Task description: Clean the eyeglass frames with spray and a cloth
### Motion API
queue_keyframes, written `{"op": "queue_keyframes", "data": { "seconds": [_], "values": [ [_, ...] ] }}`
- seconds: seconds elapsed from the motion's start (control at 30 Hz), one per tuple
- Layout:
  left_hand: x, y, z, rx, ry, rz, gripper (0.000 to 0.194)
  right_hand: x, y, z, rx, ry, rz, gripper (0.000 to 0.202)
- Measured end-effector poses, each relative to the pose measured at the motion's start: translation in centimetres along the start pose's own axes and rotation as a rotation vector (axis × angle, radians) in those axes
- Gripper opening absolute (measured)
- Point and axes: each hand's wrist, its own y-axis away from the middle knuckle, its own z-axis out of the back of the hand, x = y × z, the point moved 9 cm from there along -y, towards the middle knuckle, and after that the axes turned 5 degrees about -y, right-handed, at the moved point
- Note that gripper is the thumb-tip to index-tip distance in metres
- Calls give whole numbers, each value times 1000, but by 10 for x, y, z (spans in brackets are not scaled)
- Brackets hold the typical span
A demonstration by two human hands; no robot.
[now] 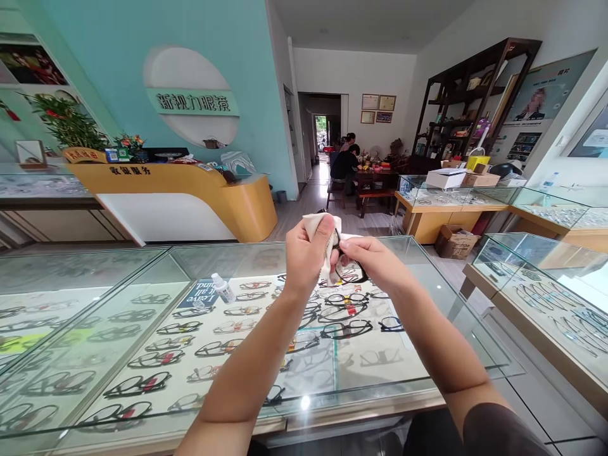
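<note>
Both hands are raised over a glass display case [370, 373]. My left hand [306, 253] is closed around a pale cloth [315, 223], which is folded over part of a pair of dark-framed eyeglasses [361, 273]. With thumb and fingers pinched, my right hand [368, 253] grips the frame of the same eyeglasses. One rim hangs below the right fingers; the other lens is covered by the cloth and left hand. A small white spray bottle [222, 288] stands on the glass to the left of my hands.
Rows of eyeglasses [137, 383] lie inside the case. Another glass case [560, 297] stands at right. Beyond are a yellow and white reception counter [247, 206], cardboard boxes [456, 242], a dark shelf [470, 95] and people seated at a table [346, 164].
</note>
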Motion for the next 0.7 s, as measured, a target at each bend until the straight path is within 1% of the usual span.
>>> {"op": "queue_keyframes", "data": {
  "seconds": [0.03,0.13,0.17,0.2,0.27,0.4,0.43,0.47,0.5,0.53,0.6,0.67,0.7],
  "values": [
    [0,-1,-1,13,-6,-3,48,0,0,2,-11,-3,-2,46],
    [3,-6,-9,196,19,60,51,4,1,14,-70,48,16,44],
    [4,-7,-10,242,37,87,50,5,1,16,-75,56,17,43],
    [5,-7,-11,260,56,105,50,5,1,16,-69,49,14,44],
    [5,-7,-10,224,84,101,52,2,-1,10,-40,12,12,45],
    [9,-4,-3,-3,95,37,56,-1,-7,-4,-9,5,62,46],
    [11,-4,-1,-39,98,30,57,-2,-7,-6,-5,19,67,47],
    [12,-4,0,-56,105,24,58,-2,-7,-6,-7,34,67,47],
    [13,-5,0,-46,111,24,59,-2,-7,-5,-13,46,63,47],
    [14,-7,-1,-9,112,35,59,-2,-6,-2,-25,50,58,48],
    [16,-9,-6,107,103,74,58,-2,-4,8,-76,45,51,48],
    [15,-9,-8,204,91,93,52,-3,-4,16,-130,32,55,47],
    [14,-9,-9,229,81,87,49,-5,-5,18,-140,27,57,47]
  ]
}}
